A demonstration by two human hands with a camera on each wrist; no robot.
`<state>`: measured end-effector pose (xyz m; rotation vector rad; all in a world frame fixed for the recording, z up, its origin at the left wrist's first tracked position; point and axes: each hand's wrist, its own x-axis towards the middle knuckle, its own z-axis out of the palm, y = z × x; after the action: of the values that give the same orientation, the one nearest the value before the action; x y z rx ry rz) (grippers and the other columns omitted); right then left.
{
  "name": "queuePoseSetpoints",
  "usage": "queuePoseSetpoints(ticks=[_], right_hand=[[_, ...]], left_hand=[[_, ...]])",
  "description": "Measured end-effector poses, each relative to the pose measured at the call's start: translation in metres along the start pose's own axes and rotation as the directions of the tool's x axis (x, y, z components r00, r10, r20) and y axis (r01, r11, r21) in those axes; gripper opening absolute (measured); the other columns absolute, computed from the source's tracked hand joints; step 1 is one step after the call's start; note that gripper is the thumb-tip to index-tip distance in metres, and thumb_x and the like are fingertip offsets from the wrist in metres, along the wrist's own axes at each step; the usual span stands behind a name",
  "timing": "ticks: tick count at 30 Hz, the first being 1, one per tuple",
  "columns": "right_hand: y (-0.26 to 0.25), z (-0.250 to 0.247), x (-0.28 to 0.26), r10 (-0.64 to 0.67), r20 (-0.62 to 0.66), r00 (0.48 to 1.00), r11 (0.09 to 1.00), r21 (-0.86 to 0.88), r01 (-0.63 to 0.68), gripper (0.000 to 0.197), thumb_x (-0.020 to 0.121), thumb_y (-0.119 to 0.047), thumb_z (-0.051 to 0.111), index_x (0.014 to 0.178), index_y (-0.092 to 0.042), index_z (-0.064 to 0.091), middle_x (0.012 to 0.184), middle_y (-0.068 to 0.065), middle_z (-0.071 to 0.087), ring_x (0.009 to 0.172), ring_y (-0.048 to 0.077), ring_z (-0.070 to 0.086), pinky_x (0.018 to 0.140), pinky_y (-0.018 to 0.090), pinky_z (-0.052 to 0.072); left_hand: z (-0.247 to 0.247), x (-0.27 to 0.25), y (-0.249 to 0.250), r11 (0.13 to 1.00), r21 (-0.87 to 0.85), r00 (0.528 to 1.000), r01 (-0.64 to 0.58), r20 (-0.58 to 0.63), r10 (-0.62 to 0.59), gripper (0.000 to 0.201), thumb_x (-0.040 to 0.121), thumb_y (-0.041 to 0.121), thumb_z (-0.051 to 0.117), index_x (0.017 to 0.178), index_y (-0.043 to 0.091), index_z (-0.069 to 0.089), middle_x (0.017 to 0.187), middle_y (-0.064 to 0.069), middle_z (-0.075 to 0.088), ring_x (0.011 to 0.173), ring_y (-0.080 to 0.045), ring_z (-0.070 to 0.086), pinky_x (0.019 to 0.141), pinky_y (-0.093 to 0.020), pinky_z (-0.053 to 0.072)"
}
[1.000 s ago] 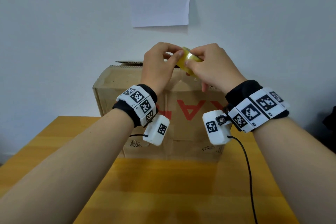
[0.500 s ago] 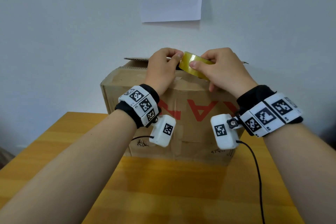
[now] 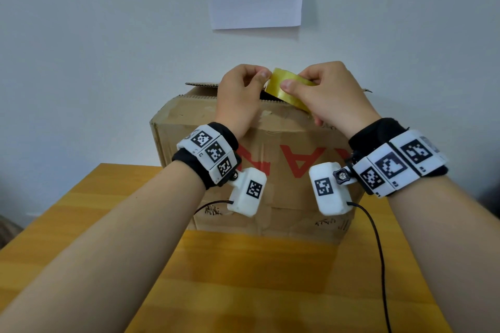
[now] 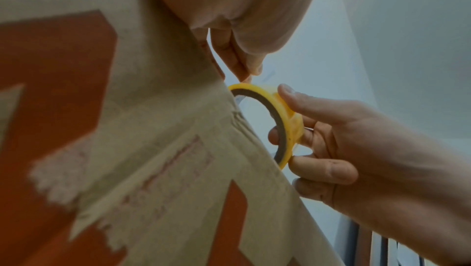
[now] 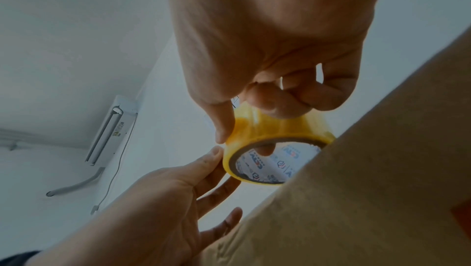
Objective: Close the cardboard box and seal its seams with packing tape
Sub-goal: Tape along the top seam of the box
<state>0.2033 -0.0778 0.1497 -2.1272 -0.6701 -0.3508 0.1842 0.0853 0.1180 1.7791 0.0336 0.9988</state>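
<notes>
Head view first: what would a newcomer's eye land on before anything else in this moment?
The yellow roll of clear packing tape, raised above the top of the brown cardboard box with red lettering, draws the eye first. The right hand holds the roll in its grip, while the left hand pinches at the roll's edge. The box stands on a yellow wooden table against a pale wall.
</notes>
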Motion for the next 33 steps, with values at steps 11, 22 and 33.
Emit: queuePoseSetpoints(ticks=[11,22,33], right_hand=[[-0.005,-0.002,-0.003,-0.02,-0.091,0.996,0.988,-0.157,0.005,0.029,0.082,-0.059,0.065,0.087,-0.031,0.074,0.076,-0.009,0.07,0.061,0.015,0.063,0.067,0.036,0.059],[-0.013,-0.01,-0.01,0.048,-0.092,0.995,0.986,-0.154,-0.062,0.032,0.079,-0.061,0.068,0.084,-0.03,0.075,0.081,-0.01,0.069,0.08,0.016,0.066,0.07,0.031,0.053],[-0.017,-0.016,-0.013,0.082,-0.077,0.994,0.989,-0.117,-0.09,0.03,0.079,-0.059,0.07,0.083,-0.029,0.073,0.084,-0.011,0.07,0.084,0.014,0.066,0.079,0.034,0.055]], left_hand=[[-0.003,-0.006,0.003,0.999,-0.018,1.0,-0.029,0.009,0.029,0.011,0.098,0.02,0.06,0.096,0.014,0.069,0.092,0.007,0.071,0.087,-0.006,0.066,0.085,-0.027,0.055],[-0.005,-0.012,0.012,0.999,0.012,0.998,-0.04,0.04,0.04,0.008,0.098,0.018,0.06,0.094,0.016,0.066,0.093,0.006,0.07,0.087,-0.005,0.063,0.086,-0.023,0.051],[-0.006,-0.019,0.018,0.997,0.017,0.997,-0.075,0.031,0.075,0.009,0.098,0.015,0.058,0.092,0.018,0.061,0.09,0.007,0.068,0.088,-0.01,0.064,0.088,-0.029,0.052]])
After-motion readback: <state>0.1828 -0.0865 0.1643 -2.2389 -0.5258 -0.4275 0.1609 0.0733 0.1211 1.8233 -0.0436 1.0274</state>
